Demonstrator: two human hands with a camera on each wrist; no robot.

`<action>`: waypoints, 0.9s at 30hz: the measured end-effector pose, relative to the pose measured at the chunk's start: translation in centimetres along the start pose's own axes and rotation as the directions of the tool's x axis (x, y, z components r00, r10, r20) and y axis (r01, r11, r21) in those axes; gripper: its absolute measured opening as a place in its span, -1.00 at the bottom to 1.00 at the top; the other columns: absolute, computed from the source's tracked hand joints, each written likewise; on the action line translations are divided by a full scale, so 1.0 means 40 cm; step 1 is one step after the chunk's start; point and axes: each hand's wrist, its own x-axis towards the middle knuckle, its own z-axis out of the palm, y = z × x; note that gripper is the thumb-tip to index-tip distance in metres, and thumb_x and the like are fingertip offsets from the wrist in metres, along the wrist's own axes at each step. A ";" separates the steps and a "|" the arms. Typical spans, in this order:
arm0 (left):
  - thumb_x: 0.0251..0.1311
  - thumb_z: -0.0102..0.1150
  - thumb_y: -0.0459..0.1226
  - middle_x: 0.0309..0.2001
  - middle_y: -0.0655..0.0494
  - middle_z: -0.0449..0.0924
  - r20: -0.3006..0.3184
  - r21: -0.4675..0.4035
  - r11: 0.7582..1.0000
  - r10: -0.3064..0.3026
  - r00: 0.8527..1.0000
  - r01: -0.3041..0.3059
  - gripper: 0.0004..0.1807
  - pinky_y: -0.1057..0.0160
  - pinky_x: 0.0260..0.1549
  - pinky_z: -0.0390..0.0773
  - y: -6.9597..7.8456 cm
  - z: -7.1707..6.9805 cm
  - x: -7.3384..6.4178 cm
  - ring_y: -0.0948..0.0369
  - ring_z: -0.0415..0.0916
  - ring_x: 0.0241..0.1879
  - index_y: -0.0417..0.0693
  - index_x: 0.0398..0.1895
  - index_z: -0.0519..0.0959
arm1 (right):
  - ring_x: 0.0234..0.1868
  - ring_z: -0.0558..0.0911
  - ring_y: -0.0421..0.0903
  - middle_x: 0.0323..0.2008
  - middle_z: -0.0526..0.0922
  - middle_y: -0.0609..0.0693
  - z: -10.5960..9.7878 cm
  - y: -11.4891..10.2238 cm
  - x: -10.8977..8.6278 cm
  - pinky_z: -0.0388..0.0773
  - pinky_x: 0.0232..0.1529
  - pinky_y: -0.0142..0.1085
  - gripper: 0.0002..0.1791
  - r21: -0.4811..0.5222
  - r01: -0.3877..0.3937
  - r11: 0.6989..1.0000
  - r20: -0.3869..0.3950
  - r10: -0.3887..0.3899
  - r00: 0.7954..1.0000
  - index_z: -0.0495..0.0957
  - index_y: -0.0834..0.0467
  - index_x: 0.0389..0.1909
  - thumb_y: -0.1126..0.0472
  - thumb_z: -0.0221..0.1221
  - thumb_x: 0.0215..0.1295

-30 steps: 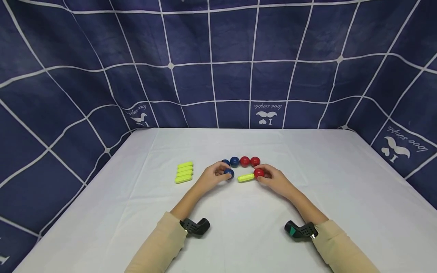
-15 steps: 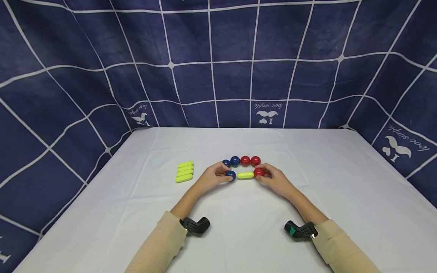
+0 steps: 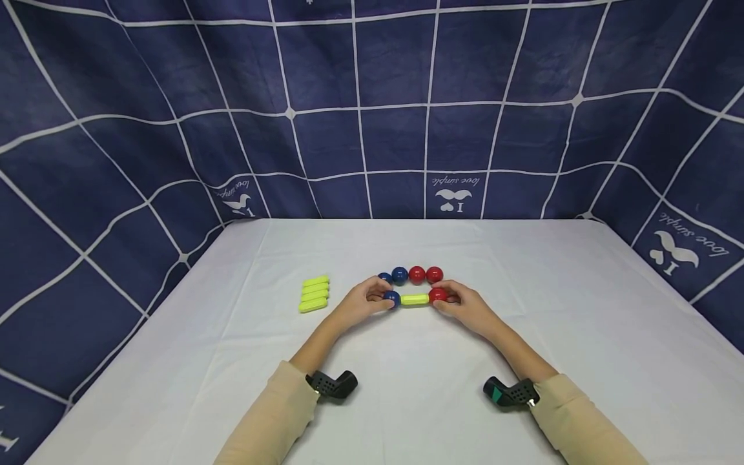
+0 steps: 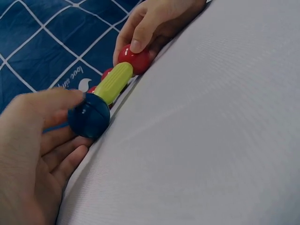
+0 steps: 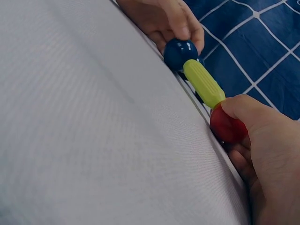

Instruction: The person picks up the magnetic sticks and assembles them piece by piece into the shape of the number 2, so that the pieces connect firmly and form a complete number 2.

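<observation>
My left hand (image 3: 361, 302) pinches a blue ball (image 4: 89, 117) between thumb and fingers. In my right hand (image 3: 467, 307) is a red ball (image 5: 228, 123), gripped the same way. A ribbed yellow-green rod (image 3: 414, 299) spans the two balls, its ends meeting both, so they form one straight bar over the white cloth. Just behind the bar a row of loose balls lies on the table: a blue ball (image 3: 400, 276), a red ball (image 3: 416, 275), another red ball (image 3: 434, 274), and one more blue ball (image 3: 384, 278) partly hidden by the left fingers.
Several yellow-green rods (image 3: 314, 294) lie side by side to the left of my left hand. White cloth covers the table (image 3: 383, 394). A dark blue curtain with white grid lines (image 3: 395, 135) hangs behind and at both sides.
The left hand has brought the blue ball rightward to the rod's free end. The rod has straightened level, and the gap between it and the blue ball has closed. The right hand has shifted slightly left.
</observation>
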 end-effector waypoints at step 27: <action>0.20 0.04 -0.25 0.08 -0.01 0.42 -0.346 0.400 0.916 0.179 0.921 -0.027 -0.70 0.04 0.19 0.28 -0.001 -0.039 0.010 0.04 0.30 0.18 -0.03 0.01 0.50 | -0.03 0.49 0.00 0.02 0.51 0.11 0.005 -0.002 -0.003 0.47 0.04 -0.12 -0.53 0.009 -0.003 1.000 0.008 0.003 1.000 0.41 0.10 0.09 0.05 0.17 0.17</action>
